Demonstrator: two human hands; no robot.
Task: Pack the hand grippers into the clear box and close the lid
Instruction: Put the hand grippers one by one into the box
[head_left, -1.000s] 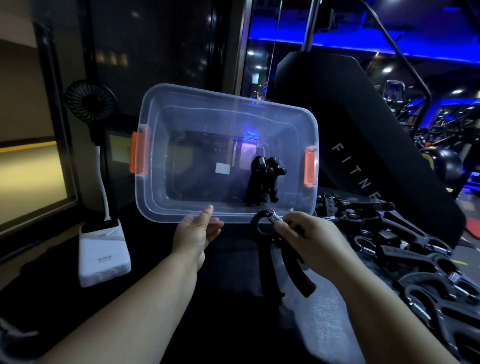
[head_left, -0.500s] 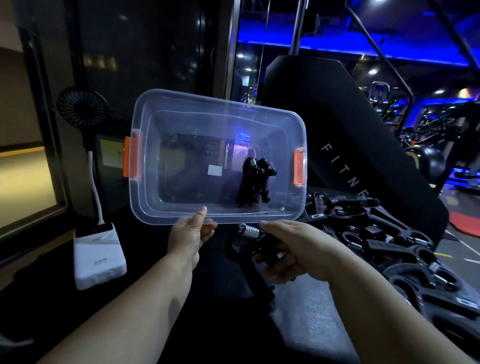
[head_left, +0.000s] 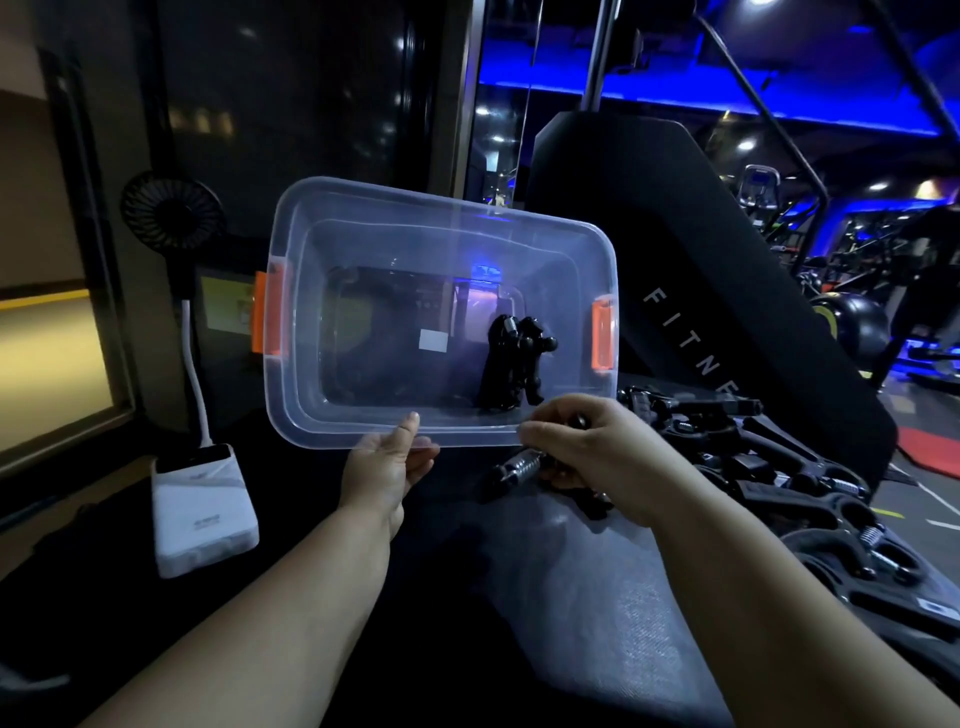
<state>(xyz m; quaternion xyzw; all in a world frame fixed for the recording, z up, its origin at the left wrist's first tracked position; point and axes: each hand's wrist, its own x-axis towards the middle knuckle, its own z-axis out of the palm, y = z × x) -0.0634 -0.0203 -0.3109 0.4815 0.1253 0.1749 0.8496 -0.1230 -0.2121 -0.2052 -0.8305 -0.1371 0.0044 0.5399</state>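
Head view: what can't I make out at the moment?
All in the head view:
- Held hand gripper: handles hidden by the right hand; only its spring shows.
- Grippers inside the clear box: dark clump, count unreadable.
- Loose pile: too dark, cut off by right edge.
- Lid: not in view.

The left hand (head_left: 387, 467) and right hand (head_left: 587, 457) are bare, and a short, plain nail shows on the left thumb. The left forearm (head_left: 291, 597) and right forearm (head_left: 753, 587) are bare too, uncovered from wrist to the near edge. Dim light hides finer detail.
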